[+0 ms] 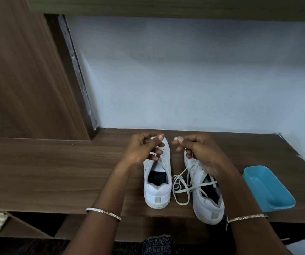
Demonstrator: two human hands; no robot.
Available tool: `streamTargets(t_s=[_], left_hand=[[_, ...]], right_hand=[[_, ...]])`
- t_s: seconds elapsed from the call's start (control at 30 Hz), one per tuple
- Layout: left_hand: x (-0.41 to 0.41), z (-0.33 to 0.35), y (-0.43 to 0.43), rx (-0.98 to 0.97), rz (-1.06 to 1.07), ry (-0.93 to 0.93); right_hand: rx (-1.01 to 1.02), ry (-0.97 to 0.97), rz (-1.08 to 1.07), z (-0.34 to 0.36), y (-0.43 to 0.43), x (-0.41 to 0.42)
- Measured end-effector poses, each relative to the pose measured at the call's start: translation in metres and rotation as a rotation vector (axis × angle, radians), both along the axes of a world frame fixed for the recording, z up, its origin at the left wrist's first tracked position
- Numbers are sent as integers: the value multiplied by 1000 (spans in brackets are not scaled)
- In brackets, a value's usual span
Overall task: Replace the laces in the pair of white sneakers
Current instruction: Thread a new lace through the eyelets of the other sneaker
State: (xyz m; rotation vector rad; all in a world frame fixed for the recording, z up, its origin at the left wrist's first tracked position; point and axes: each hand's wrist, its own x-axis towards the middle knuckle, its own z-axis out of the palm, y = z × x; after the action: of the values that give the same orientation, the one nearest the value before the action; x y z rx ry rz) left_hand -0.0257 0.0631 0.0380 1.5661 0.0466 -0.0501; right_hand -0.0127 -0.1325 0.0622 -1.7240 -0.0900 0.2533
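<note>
Two white sneakers stand side by side on the wooden table (56, 172), toes pointing away from me. The left sneaker (157, 181) has no lace that I can see in its eyelets. The right sneaker (206, 196) has a loose white lace (182, 188) that spills in loops between the two shoes. My left hand (144, 148) hovers over the left sneaker's toe, fingers curled, pinching a bit of white lace. My right hand (197, 151) is above the right sneaker's toe and pinches a white lace end between thumb and finger.
A light blue plastic tray (269, 190) sits on the table to the right of the shoes. A wooden cabinet panel (28, 80) rises at the left and a pale wall (184, 80) stands behind. The table's front edge runs just under the sneaker heels.
</note>
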Motion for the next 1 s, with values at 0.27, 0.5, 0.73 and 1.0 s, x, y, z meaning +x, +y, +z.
streamTargets(t_s=[0.27,0.5,0.73,1.0], left_hand=[[6,-12,-6,255,-154,-102],[7,-11,-17,784,-24,-454],[5,-31,-19,815,160,-526],[16,-48,3,408,464,-188]], right_hand=[[-56,-6,120,-12,-4,-1],[65,173,76,-18,18,12],[199,207,-84,-36,43,14],[359,134,-322,-34,32,38]])
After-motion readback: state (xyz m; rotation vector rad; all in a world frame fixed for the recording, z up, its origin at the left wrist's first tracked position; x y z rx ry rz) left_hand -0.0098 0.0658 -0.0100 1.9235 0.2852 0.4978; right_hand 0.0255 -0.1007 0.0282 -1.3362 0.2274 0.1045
